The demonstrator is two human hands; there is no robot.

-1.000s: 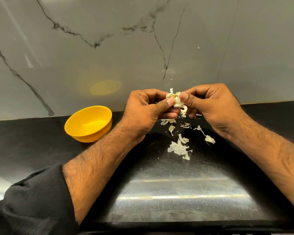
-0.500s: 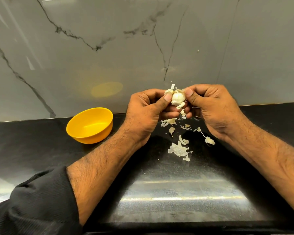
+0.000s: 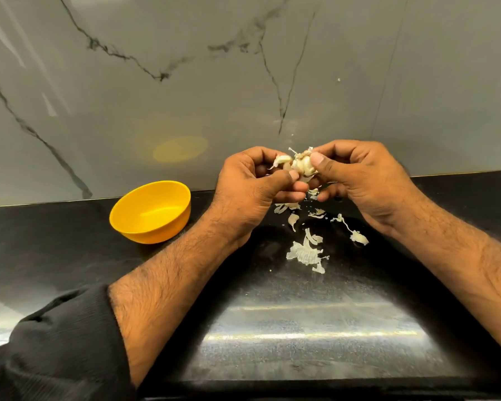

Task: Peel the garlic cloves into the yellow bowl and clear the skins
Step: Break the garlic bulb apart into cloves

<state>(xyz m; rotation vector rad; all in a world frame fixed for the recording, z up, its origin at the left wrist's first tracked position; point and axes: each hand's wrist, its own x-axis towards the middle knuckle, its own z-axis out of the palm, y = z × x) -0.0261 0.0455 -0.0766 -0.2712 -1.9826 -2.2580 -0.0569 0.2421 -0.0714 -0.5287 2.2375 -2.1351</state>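
**Garlic held between both hands above the counter, skins scattered beneath**

Both hands meet in the air near the rear edge of the black counter (image 3: 70,256), close to the grey marble wall (image 3: 243,68). The left hand (image 3: 252,186) and the right hand (image 3: 359,180) each curl their fingers round the garlic (image 3: 300,164), thumbs pressed against it from either side; the piece is pinched between them and touches no surface. Loose papery ends stick up from its top toward the wall, so its stem end appears to point up and away from the person. Its long axis cannot be told with confidence, since the fingers cover much of it.

The yellow bowl (image 3: 151,224) stands to the left of the hands, near the rear edge, apart from them and with nothing visible inside. Shed skins (image 3: 304,253) lie on the counter directly below and just in front of the hands, toward the middle.

Risks, as a judgement: a clove freed by the thumbs may drop among the skins rather than into the bowl, because the hands work well to the bowl's right. Hard thumb pressure may bruise or split a clove. The light skins could also drift toward the front edge when they are swept up.
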